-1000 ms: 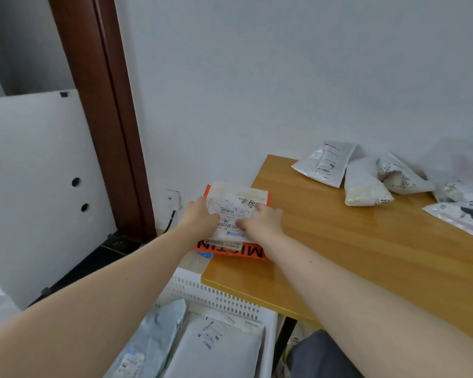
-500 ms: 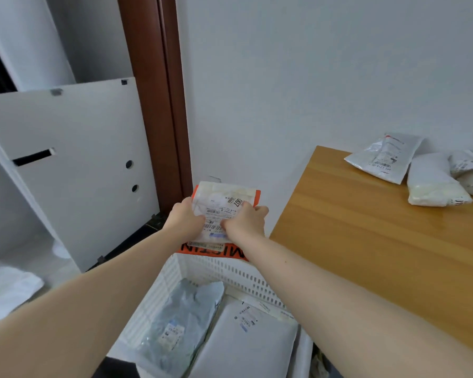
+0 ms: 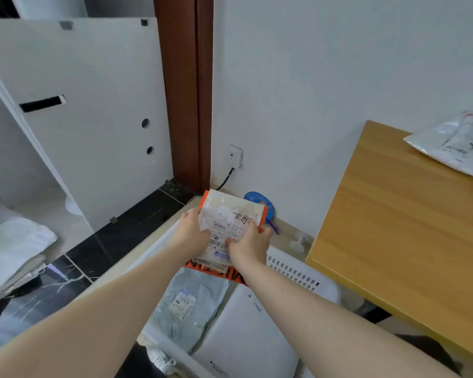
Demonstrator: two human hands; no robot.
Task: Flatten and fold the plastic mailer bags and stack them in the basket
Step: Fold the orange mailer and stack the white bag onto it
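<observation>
Both hands hold a folded orange plastic mailer bag with white shipping labels [image 3: 231, 227] in the air above the far end of a white perforated plastic basket [image 3: 295, 272], which stands on the floor beside the left edge of a light wooden desk [image 3: 388, 241]. The left hand [image 3: 193, 233] grips the bag's left edge with fingers curled round it, and the right hand [image 3: 250, 242] pinches its right lower part, thumb on the label. Inside the basket lie a crumpled grey plastic mailer bag with a small label [image 3: 187, 304] on the left and a flat pale grey mailer bag [image 3: 243, 336] on the right, touching side by side. Near the desk's far right corner rests a silvery white mailer bag with a printed label [image 3: 451, 144]. Behind the held bag a round blue object [image 3: 258, 199] lies on the floor.
</observation>
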